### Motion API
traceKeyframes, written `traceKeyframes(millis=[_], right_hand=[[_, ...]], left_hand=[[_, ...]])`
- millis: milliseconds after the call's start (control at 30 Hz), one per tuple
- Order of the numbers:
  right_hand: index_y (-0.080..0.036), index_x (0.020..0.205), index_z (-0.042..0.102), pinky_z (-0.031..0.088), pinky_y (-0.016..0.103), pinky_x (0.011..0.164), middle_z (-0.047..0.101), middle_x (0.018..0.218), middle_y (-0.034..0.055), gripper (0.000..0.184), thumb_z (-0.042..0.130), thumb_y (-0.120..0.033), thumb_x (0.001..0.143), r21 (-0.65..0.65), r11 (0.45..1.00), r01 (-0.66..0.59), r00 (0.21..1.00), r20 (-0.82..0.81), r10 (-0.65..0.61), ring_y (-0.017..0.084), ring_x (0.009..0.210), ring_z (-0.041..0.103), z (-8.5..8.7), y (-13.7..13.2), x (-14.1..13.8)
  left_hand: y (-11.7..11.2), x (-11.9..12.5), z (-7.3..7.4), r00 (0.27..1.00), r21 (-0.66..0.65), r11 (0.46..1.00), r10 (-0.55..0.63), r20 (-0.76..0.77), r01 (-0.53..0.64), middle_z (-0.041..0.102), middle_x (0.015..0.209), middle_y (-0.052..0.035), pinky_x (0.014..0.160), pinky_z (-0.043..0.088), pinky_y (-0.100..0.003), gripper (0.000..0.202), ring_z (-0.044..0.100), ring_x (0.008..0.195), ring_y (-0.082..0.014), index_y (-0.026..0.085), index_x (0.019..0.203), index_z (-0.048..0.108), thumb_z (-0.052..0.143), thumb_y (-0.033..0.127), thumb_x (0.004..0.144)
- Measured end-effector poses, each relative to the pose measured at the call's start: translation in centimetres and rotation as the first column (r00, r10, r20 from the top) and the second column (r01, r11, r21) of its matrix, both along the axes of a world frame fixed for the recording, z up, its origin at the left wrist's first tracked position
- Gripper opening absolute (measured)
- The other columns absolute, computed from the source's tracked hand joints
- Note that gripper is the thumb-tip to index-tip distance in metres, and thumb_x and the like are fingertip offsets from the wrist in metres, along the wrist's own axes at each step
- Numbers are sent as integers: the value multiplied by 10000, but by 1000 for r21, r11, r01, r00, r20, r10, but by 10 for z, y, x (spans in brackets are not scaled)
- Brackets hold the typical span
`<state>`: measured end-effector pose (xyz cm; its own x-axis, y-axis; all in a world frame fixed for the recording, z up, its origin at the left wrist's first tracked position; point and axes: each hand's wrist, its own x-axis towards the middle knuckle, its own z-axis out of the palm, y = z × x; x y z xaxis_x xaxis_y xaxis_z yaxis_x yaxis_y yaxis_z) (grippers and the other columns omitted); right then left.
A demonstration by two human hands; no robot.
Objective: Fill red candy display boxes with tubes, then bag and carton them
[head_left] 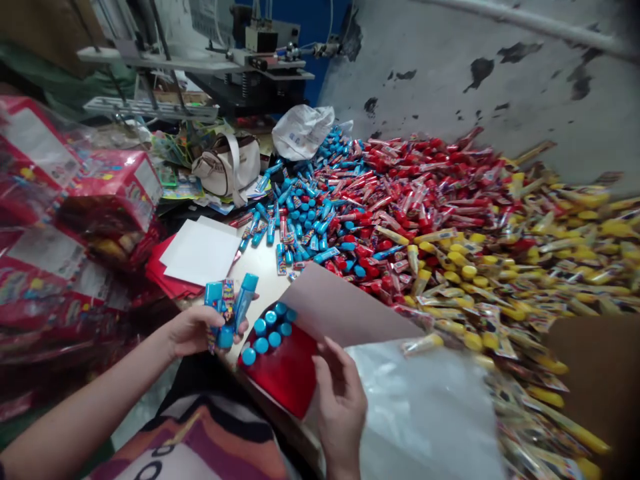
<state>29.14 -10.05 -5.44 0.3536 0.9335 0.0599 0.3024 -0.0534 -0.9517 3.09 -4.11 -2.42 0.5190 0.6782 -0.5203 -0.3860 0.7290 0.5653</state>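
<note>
Card edge (335,307) (tilted up) between hands (200,330) (340,407)

Your left hand (203,331) and right hand (340,407) are bare, and so is your left forearm (85,407) as far as the view reaches. Below them, your garment (195,440) shows broad, wavy bands of maroon, orange, cream and black, with rounded black letter-like marks on the cream part. A plain black stretch of fabric (200,377) lies just above those bands. A dark sliver at the lower left corner is too cut off to tell.
</note>
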Motion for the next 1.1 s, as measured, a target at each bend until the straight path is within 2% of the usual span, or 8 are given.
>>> traceKeyframes(millis=[133, 267, 333, 400, 500, 700, 933, 1100], right_hand=[[-207, 1286, 559, 548, 259, 698, 689, 1066, 67, 482, 613, -342, 826, 4, 933, -360, 932, -47, 359, 132, 741, 642, 34, 13, -42], [-211, 1089, 665, 520, 228, 687, 700, 954, 18, 296, 626, -352, 832, -52, 875, -481, 876, -8, 482, 119, 711, 621, 46, 7, -42], [-206, 1032, 669, 523, 241, 735, 697, 962, 26, 243, 603, -361, 856, -44, 907, -419, 908, -34, 418, 138, 788, 642, 38, -5, -25], [-191, 1057, 642, 528, 256, 747, 688, 997, 49, 262, 584, -366, 870, -18, 968, -252, 968, -17, 251, 153, 837, 648, 23, -17, -4], [-189, 1060, 622, 532, 296, 786, 672, 1021, 66, 244, 575, -345, 880, 41, 994, -96, 981, 170, 88, 172, 890, 641, -6, -30, 19], [-204, 1050, 614, 515, 351, 915, 670, 1045, 78, 174, 491, -264, 942, 137, 890, -436, 850, 388, 357, 182, 1005, 633, -43, -24, -1], [-176, 1082, 597, 526, 331, 884, 657, 1039, 94, 184, 474, -241, 961, 43, 801, -597, 705, 504, 498, 193, 966, 638, -31, -8, -19], [-186, 1063, 603, 522, 306, 834, 640, 1044, 84, 162, 481, -194, 956, -83, 749, -657, 539, 643, 544, 196, 952, 627, -19, -1, -30]], left_hand=[[-45, 12, 9, 988, -105, 986, -124, 87, 133, 682, 842, -81, 502, 457, -239, 543, 622, 682, -192, 165, 1097, 662, 691, 280, 567], [-72, 34, 7, 983, -119, 979, -175, -51, 168, 689, 788, -76, 530, 465, -230, 416, 625, 654, -173, 136, 947, 690, 733, 266, 554], [-79, 41, 4, 983, -88, 992, -103, -154, 90, 684, 777, -64, 540, 458, -226, 414, 620, 651, -163, 142, 962, 679, 734, 272, 572], [-84, 43, 0, 969, -33, 999, -8, -249, 0, 676, 779, -52, 554, 452, -224, 457, 614, 660, -156, 149, 1030, 657, 733, 282, 600], [-87, 38, -7, 922, 51, 997, 75, -379, -60, 675, 807, -51, 626, 471, -249, 530, 618, 697, -159, 140, 1114, 616, 749, 306, 628], [-90, 29, -5, 792, 120, 990, 130, -597, -72, 696, 830, -72, 496, 414, -222, 429, 632, 668, -176, 146, 930, 604, 766, 412, 635], [-95, 28, 3, 781, 124, 990, 131, -611, -69, 660, 674, -23, 463, 412, -216, 509, 640, 632, -201, 167, 1018, 548, 774, 434, 649], [-93, 24, 0, 822, 103, 992, 114, -558, -68, 671, 764, -36, 498, 455, -231, 529, 669, 705, -218, 160, 1065, 580, 789, 386, 636]])
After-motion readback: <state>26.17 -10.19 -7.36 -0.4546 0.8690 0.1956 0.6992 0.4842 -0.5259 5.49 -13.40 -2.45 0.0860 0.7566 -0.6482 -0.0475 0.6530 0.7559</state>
